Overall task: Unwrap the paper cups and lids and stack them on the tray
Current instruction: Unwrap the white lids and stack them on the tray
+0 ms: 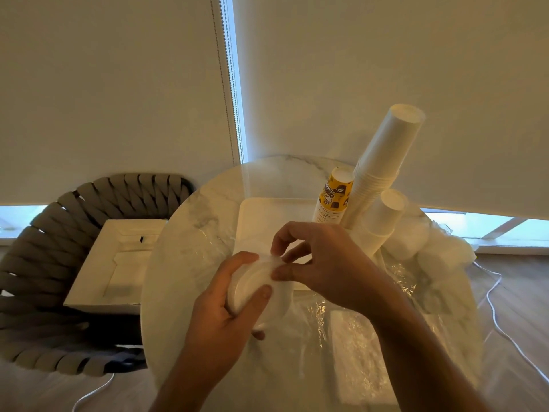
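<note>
Standing on your white tray [267, 212] are three upside-down cup stacks: one yellow-printed stack [334, 197] and two white stacks [383, 165], leaning. Your left hand [225, 310] curls around a wrapped stack of lids [252, 285] just above the tray's near edge, while your right hand [320, 260] pinches its plastic wrap [274, 258].

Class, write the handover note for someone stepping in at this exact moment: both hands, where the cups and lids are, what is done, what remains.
Left hand grips a wrapped stack of lids above the table's near side.
Right hand pinches the clear wrap at the stack's top.
Done: the tall white cup stack, yellow printed cup stack and short white cup stack stand upside down at the far right corner of the tray.
Left: strip the lids' wrap, stack them on the tray. More white bundles lie right of it; contents unclear.
</note>
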Available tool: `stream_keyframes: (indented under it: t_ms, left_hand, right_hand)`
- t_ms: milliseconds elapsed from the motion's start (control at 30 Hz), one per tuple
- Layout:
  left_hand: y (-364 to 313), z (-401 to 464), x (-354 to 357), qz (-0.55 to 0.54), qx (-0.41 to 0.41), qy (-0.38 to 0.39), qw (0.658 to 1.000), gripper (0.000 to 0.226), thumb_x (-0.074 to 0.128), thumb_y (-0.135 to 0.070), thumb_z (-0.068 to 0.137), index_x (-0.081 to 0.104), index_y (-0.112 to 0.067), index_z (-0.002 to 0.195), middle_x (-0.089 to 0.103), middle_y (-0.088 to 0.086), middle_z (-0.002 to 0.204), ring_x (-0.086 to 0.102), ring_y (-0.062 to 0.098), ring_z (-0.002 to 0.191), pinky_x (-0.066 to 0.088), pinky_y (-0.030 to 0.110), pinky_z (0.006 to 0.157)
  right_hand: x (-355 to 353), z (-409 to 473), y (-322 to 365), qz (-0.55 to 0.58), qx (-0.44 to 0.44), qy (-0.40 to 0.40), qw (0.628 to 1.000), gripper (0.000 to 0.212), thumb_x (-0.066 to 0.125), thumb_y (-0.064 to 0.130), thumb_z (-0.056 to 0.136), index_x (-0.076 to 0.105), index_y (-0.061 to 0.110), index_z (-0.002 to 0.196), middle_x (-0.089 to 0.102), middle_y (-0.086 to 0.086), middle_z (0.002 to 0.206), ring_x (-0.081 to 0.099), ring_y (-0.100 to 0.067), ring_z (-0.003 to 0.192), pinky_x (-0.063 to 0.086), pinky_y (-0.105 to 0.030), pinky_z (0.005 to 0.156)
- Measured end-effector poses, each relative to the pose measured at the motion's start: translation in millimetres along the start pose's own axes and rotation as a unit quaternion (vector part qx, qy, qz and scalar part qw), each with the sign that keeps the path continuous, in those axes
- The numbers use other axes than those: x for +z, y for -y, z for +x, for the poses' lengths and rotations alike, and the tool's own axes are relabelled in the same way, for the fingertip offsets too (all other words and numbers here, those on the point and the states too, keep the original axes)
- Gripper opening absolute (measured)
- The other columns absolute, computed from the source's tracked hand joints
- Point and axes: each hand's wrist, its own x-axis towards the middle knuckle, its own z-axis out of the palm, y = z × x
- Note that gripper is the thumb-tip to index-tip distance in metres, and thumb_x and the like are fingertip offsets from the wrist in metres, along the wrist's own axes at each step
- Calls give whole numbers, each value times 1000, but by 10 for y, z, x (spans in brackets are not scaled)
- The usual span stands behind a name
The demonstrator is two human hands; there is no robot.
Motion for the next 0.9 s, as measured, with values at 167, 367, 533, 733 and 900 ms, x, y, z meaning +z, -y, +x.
stream_keyframes:
  t_ms: [167, 367, 533, 733, 900]
  left_hand:
    - [-18, -3, 27, -6, -6, -3, 1000, 43, 72, -21, 83, 56, -54, 105, 60, -27, 101, 68, 9, 83, 58, 35, 46]
    - [-66, -23, 54, -64, -29, -19, 997, 38, 66, -34, 85, 48, -44, 118, 63, -33, 96, 70, 6, 85, 57, 36, 45]
    - [-73, 1, 67, -64, -35, -29, 997, 40, 58, -31, 83, 47, -44, 119, 64, -31, 100, 71, 7, 82, 57, 38, 45]
    - [-45, 32, 13, -40, -32, -18, 999, 44, 60, -33, 81, 46, -46, 121, 63, -31, 101, 70, 7, 89, 57, 34, 46]
    - [0, 58, -60, -43, -31, -33, 998, 36, 64, -27, 80, 56, -40, 112, 63, -28, 98, 69, 9, 85, 54, 34, 42]
  right_hand:
    - [-42, -39, -27, 17, -22, 3, 1000, 27, 78, 20, 86, 58, 36, 92, 66, 14, 105, 68, -9, 98, 56, -12, 79]
    - [-71, -42, -115, 183, 2, -38, 982, 21, 68, 15, 93, 53, 28, 99, 69, 0, 100, 73, -21, 89, 64, -39, 76]
    - [33, -76, -182, 84, -26, -44, 995, 36, 77, 27, 87, 52, 37, 112, 54, 12, 131, 66, -14, 101, 63, -34, 76]
    - [205, -5, -201, -44, -71, -56, 995, 58, 85, 53, 71, 46, 42, 112, 37, 18, 149, 47, -9, 121, 57, -21, 91]
    - [138, 173, -330, 3, -69, -87, 994, 49, 83, 56, 71, 52, 42, 105, 52, 31, 125, 56, -2, 103, 56, -22, 82]
